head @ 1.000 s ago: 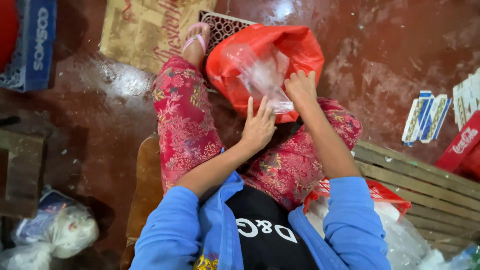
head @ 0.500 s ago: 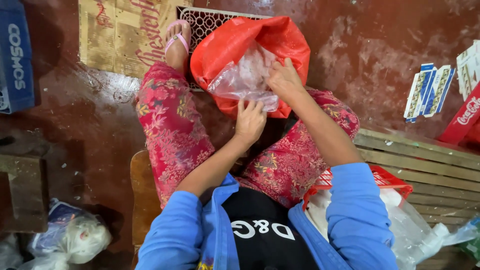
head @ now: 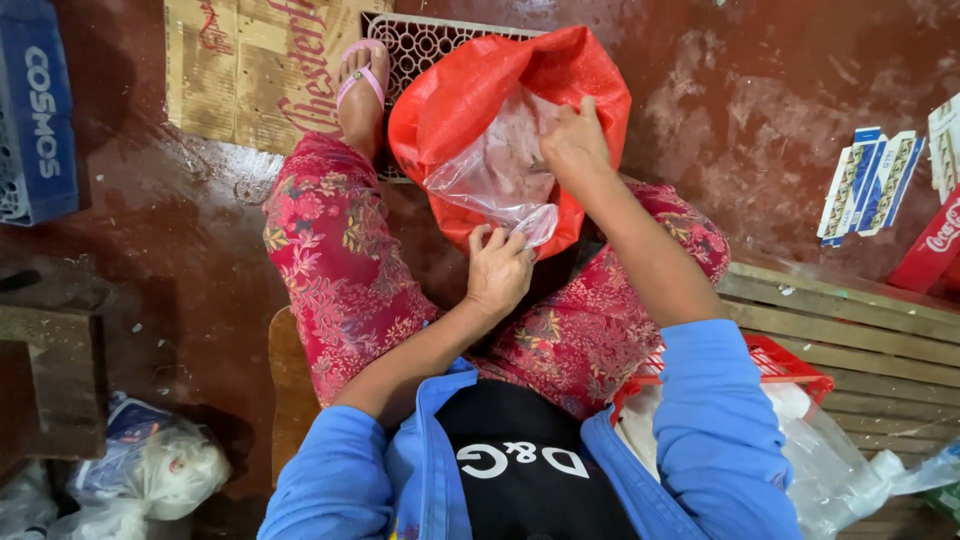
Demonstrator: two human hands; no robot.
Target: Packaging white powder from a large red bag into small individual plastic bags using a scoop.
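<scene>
Both our hands work on our lap: left hand (head: 497, 272) pinches the clear plastic bag (head: 497, 172), right hand (head: 572, 145) grips its upper edge inside the red sack (head: 470, 90); bag half inside, not fully seated.

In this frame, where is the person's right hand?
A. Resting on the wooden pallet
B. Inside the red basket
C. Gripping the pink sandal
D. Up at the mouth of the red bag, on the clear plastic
D: the right hand sits at the red bag opening, gripping the clear plastic bag, while the left hand pinches its lower edge.
</scene>
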